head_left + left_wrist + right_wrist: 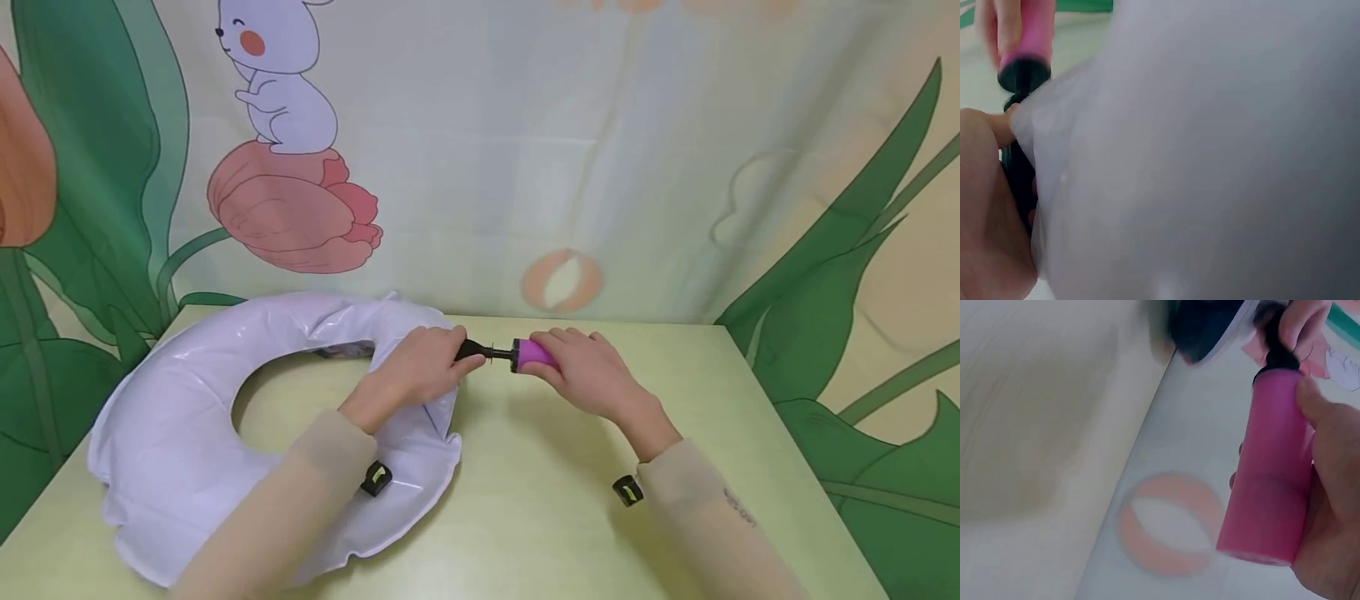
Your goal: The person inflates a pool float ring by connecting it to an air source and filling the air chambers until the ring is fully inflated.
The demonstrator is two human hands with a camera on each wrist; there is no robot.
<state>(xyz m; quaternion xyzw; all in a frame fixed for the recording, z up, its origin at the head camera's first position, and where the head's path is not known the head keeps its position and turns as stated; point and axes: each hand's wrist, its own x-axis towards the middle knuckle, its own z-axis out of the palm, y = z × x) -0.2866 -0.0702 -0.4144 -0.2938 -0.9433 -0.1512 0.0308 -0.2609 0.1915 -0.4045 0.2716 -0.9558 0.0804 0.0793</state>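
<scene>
Your left grip is closed round the black end of a hand pump, fingers curled and thumb laid along it. Your right grip is wrapped about the pump's pink-purple barrel, thumb near the collar. A short length of black rod shows between the two, so the grips stand near each other but apart. The pump is held roughly level above the tabletop, toward its far edge.

A white inflatable ring lies on the left of the tabletop, its skin creased and its outer seam puckered. The ring is just beside your left grip and fills most of the left wrist view; whether the grip bears on it, you cannot tell.

Both your arms are in pale beige sleeves, with a small black device at each wrist. Behind stands a printed backdrop bearing a white rabbit on a pink flower.
</scene>
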